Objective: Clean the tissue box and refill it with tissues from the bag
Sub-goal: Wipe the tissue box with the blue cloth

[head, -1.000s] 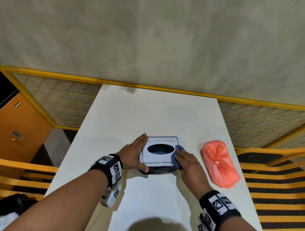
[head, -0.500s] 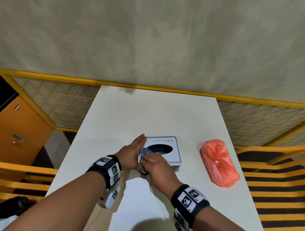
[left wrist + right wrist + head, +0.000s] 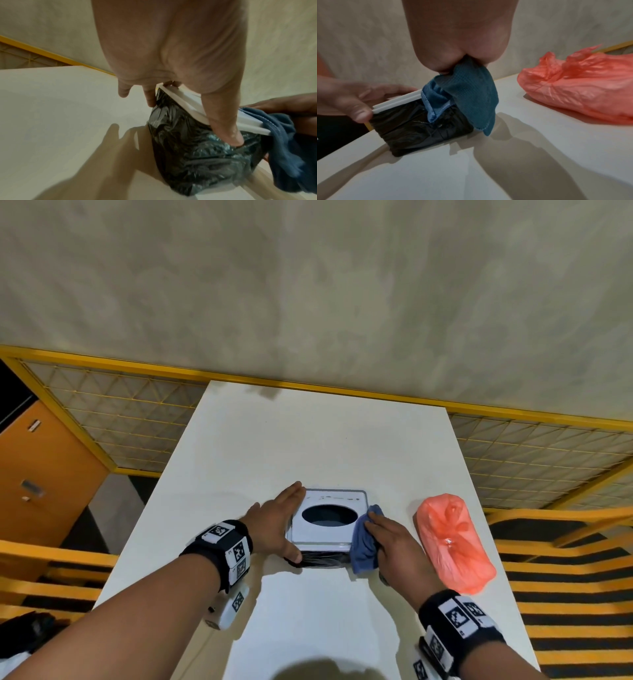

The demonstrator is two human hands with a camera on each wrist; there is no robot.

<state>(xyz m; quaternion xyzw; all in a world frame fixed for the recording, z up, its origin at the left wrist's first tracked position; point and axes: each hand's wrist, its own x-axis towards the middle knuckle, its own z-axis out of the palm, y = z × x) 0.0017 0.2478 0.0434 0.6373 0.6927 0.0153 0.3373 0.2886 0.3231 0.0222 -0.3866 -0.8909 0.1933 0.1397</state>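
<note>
My left hand (image 3: 274, 525) grips the left side of a white bin (image 3: 323, 538) lined in black, which stands mid-surface (image 3: 308, 440), thumb on its near face. My right hand (image 3: 397, 546) bunches a blue cloth (image 3: 363, 546) against the bin's right edge. A pink plastic bag (image 3: 452, 546) lies near, to the right.

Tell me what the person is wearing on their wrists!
Both arms are bare, no sleeves, and the left hand and right hand have no gloves. Each wrist wears a wide black band, the left band and the right band, with white tiles showing black-and-white square codes. A small white box with another code hangs under the left band.
</note>
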